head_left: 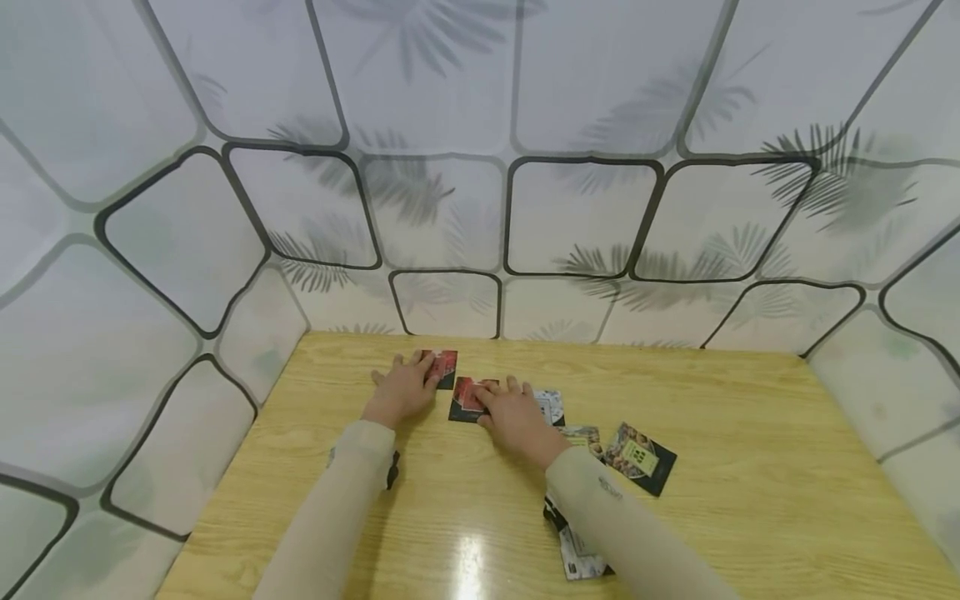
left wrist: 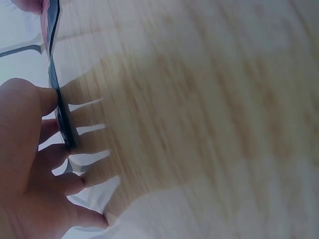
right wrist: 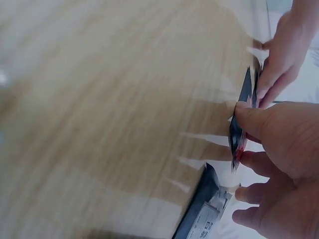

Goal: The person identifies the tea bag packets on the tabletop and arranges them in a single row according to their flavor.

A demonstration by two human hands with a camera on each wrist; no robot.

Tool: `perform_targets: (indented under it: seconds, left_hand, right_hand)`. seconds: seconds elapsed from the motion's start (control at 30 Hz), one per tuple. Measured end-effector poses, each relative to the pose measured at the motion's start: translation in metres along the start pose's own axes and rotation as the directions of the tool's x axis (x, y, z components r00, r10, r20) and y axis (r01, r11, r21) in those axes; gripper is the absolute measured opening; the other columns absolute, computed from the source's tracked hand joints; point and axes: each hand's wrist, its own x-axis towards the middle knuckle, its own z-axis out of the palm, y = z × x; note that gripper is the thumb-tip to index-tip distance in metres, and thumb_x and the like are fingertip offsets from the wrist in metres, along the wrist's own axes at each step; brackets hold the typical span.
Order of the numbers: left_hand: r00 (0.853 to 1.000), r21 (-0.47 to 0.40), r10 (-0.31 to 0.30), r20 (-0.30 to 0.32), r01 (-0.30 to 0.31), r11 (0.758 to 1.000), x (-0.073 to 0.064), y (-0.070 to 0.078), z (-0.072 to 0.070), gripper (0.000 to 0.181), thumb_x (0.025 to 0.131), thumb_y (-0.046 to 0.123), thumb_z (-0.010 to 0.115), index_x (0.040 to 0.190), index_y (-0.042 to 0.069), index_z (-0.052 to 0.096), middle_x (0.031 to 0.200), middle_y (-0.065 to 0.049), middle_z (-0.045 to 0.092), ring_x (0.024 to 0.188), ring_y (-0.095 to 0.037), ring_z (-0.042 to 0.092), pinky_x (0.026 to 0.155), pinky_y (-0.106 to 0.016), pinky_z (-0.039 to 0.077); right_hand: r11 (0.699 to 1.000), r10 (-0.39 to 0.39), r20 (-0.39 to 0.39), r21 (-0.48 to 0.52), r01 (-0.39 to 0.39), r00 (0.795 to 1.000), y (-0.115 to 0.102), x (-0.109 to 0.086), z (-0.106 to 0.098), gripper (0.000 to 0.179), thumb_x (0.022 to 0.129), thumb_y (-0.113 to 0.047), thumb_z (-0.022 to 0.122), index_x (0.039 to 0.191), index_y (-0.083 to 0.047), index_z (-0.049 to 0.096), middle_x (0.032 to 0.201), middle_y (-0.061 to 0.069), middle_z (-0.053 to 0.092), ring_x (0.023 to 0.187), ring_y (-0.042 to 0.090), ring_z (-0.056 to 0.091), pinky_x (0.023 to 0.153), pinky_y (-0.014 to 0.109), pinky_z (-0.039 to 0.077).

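Observation:
My left hand [head_left: 405,390] rests at the back left of the table, its thumb and nearest fingers touching a flat red and black packet [head_left: 447,364]. In the left wrist view the fingers [left wrist: 62,184] are spread, some on the table beside that packet's dark edge [left wrist: 64,124]. A second red and black packet [head_left: 465,400] lies slightly nearer and to the right. On it, the thumb and index finger of my right hand [head_left: 517,421] press from above. The other right fingers [right wrist: 249,194] stretch towards a grey-white packet [head_left: 553,404] with a dark edge, partly hidden by the hand.
Right of my right hand lies a tilted packet with a yellow-green label [head_left: 641,458]. A similar packet [head_left: 583,435] is partly covered by the right wrist. Another grey-white packet [head_left: 577,558] lies under the right forearm. Patterned cloth walls [head_left: 450,242] border the wooden table [head_left: 750,467].

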Motion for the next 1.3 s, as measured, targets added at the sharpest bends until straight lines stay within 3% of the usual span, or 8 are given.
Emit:
perform_targets:
  seconds: [0.37,0.97,1.3]
  left_hand:
    - [1.0,-0.013,0.009,0.002,-0.009,1.0,-0.002,0.0,-0.001,0.059,0.114,0.04,0.04,0.169,0.02,0.03,0.175,-0.014,0.023,0.159,-0.054,0.016,0.112,-0.09,0.016]
    - [1.0,-0.028,0.005,0.0,-0.005,1.0,-0.001,0.0,-0.001,0.059,0.113,0.039,0.041,0.168,0.021,0.031,0.175,-0.013,0.024,0.159,-0.054,0.016,0.113,-0.09,0.016]
    - [1.0,-0.018,0.002,-0.006,-0.002,1.0,0.0,-0.001,0.0,0.059,0.113,0.039,0.04,0.169,0.021,0.03,0.175,-0.013,0.025,0.16,-0.053,0.017,0.113,-0.089,0.017]
  right_hand:
    - [0.995,0.028,0.034,0.096,-0.031,0.999,0.011,0.013,-0.006,0.059,0.109,-0.034,0.058,0.165,-0.022,0.04,0.168,0.009,0.042,0.156,0.05,0.032,0.125,0.067,0.029]
    - [0.988,0.071,0.091,0.128,-0.083,0.993,0.021,0.037,-0.012,0.062,0.111,-0.033,0.055,0.168,-0.025,0.033,0.172,0.007,0.035,0.159,0.048,0.026,0.128,0.065,0.023]
    - [0.991,0.077,0.084,0.107,-0.086,0.993,0.024,0.042,-0.008,0.06,0.111,-0.034,0.054,0.167,-0.023,0.035,0.171,0.006,0.036,0.159,0.047,0.028,0.124,0.065,0.033]
